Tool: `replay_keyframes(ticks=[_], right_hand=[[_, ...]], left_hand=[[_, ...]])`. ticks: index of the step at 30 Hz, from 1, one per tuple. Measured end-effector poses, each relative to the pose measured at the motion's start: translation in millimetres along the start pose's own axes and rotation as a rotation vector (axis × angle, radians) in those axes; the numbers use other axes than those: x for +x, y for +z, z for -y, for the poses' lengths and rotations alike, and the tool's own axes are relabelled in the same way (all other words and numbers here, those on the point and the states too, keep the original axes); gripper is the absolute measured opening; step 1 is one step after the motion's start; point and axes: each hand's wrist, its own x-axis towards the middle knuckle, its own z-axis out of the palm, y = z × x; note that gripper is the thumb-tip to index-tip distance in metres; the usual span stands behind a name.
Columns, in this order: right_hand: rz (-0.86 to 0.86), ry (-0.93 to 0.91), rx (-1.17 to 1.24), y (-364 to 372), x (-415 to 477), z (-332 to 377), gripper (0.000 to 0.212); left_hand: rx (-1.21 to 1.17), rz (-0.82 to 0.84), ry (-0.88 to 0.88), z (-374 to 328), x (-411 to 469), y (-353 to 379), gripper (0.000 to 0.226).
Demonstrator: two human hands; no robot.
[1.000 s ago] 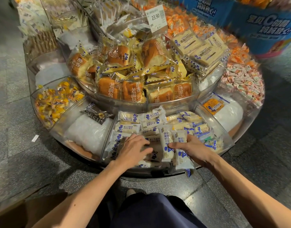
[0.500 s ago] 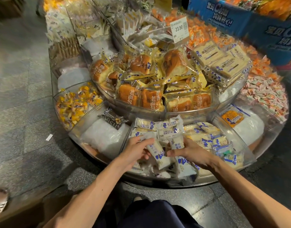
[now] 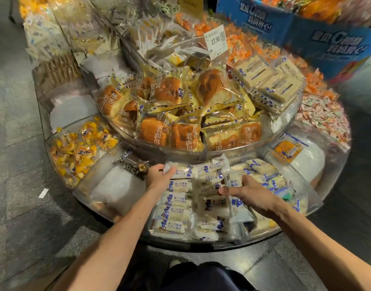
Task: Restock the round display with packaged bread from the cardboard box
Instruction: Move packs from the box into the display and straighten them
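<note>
The round display (image 3: 329, 198) has clear-walled wedge compartments in two tiers. The front lower compartment holds several white-and-blue bread packets (image 3: 176, 213) in rows. My left hand (image 3: 158, 178) grips one white bread packet (image 3: 180, 170) at the back left of that compartment. My right hand (image 3: 246, 193) holds an upright white packet (image 3: 233, 178) near the middle. The upper tier carries golden bread bags (image 3: 170, 131). The cardboard box is out of view.
Yellow snack packs (image 3: 75, 152) fill the left compartment; a dark packet (image 3: 132, 164) lies on white padding beside my left hand. A price card (image 3: 215, 42) stands at the top. A blue bin (image 3: 319, 38) stands at the back right. Grey tiled floor surrounds the display.
The camera has moved closer to the display. My left hand went farther back with a packet; my right hand shifted right and lifted a packet upright.
</note>
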Motion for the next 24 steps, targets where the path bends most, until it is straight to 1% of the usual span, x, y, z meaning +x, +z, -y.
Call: replay_keyframes(ticks=[2,4,5,8,12,14,15,16,17,18,19,20,21,22,24], right_hand=[[0.01,-0.009,-0.015,-4,7,-6,0.029],[0.029,-0.01,-0.031,-9,20,-21,0.021],[0.024,-0.003,-0.039,-9,23,-24,0.019],[0.032,0.009,-0.025,-5,31,-29,0.016],[0.033,0.005,-0.06,-1,38,-32,0.021],[0.053,0.014,-0.093,1,40,-32,0.026],[0.064,0.017,-0.102,3,41,-31,0.028],[0.071,0.016,-0.112,4,42,-29,0.032],[0.093,0.004,-0.13,7,43,-27,0.041],[0.109,-0.007,-0.182,9,45,-26,0.053],[0.127,-0.015,-0.239,14,46,-23,0.064],[0.145,-0.018,-0.261,16,49,-24,0.069],[0.161,-0.008,-0.249,20,50,-23,0.069],[0.169,-0.002,-0.232,22,52,-24,0.069],[0.144,0.015,-0.247,23,52,-26,0.087]], left_hand=[[0.124,-0.02,0.059,3,3,2,0.029],[0.228,-0.048,0.091,7,6,1,0.026],[0.256,-0.052,0.093,7,6,-1,0.024],[0.285,-0.035,0.105,7,6,-2,0.039],[0.369,-0.054,0.166,4,5,-3,0.048],[0.382,-0.109,0.256,-7,-6,-3,0.052],[0.335,-0.088,0.309,-21,-17,-4,0.051],[0.268,0.014,0.334,-37,-28,-3,0.048],[0.204,0.186,0.326,-53,-40,-4,0.046],[0.162,0.394,0.283,-68,-52,-5,0.045],[0.159,0.574,0.256,-76,-61,-5,0.046],[0.195,0.681,0.262,-79,-67,-5,0.048],[0.222,0.712,0.286,-79,-72,-6,0.051],[0.23,0.697,0.304,-77,-74,-8,0.052],[0.189,0.644,0.29,-69,-72,-11,0.042]])
